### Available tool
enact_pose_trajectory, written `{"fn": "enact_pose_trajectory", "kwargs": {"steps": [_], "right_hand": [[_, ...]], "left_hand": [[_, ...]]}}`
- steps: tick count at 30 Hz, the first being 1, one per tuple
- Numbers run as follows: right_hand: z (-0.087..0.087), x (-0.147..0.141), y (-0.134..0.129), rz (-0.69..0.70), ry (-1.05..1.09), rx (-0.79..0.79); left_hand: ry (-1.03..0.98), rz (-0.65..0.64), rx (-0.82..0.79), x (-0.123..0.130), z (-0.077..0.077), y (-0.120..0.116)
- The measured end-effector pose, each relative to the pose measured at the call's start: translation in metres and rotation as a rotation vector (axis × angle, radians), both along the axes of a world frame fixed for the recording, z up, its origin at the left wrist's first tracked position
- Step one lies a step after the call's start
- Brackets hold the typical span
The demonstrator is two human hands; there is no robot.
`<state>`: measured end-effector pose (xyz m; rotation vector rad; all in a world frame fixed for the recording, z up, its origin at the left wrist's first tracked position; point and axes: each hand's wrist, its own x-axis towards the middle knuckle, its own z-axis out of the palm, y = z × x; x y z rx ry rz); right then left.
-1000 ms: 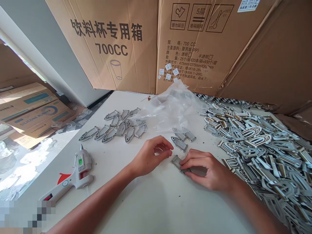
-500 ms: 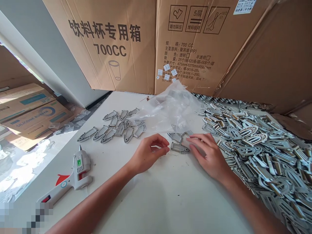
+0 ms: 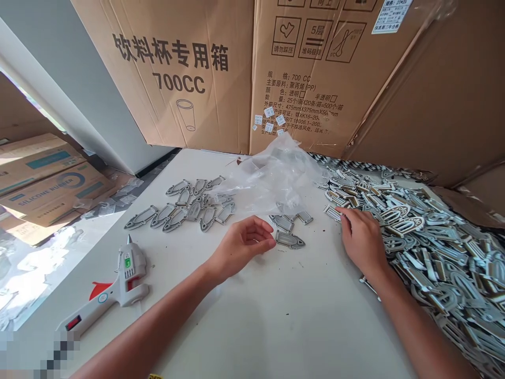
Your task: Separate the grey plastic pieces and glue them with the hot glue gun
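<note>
My left hand (image 3: 245, 245) rests on the white table, fingers curled, with a gap between thumb and fingertips and nothing held. Just right of its fingertips lies a small grey arched frame piece (image 3: 290, 240) with a pointed end. Two or so similar pieces (image 3: 282, 223) lie behind it, partly under clear plastic. My right hand (image 3: 363, 241) is at the left edge of a big heap of frame pieces (image 3: 430, 252). Its thumb and forefinger are closed at the end of one grey frame piece (image 3: 332, 212); the other fingers are hidden.
A white glue gun (image 3: 128, 273) with a red trigger lies at left on the table (image 3: 252, 326). Several frame pieces (image 3: 177, 217) are grouped behind it. Crumpled clear plastic (image 3: 272, 173) lies at the middle back, before a large cardboard box (image 3: 177, 116). More boxes (image 3: 59, 184) stand far left.
My right hand has moved right, from beside the pointed frame piece to the heap's edge, and its fingers have closed on a piece there. My left hand has hardly moved.
</note>
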<state>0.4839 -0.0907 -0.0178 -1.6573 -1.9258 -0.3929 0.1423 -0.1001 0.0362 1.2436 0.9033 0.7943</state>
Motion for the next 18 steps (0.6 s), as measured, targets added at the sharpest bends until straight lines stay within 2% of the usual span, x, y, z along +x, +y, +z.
{"fn": "enact_pose_trajectory", "kwargs": {"steps": [3,7,11,14,18], "right_hand": [[0.02,-0.016,-0.009,0.201,0.159,0.125],[0.036,-0.053,-0.03,0.635,0.329,-0.042],[0.032,-0.084,-0.043,0.904,0.394,-0.168],[0.028,-0.095,-0.047,0.987,0.4,-0.297],[0.027,-0.099,-0.054,0.906,0.52,-0.415]], "left_hand": [[-0.023,0.015,-0.044,0.0,0.001,0.0],[-0.048,0.04,-0.041,-0.002,0.0,0.001],[-0.062,0.054,-0.023,-0.002,-0.003,0.001],[-0.074,0.052,-0.016,-0.002,-0.005,0.001],[-0.085,0.008,-0.015,-0.001,-0.005,0.001]]}}
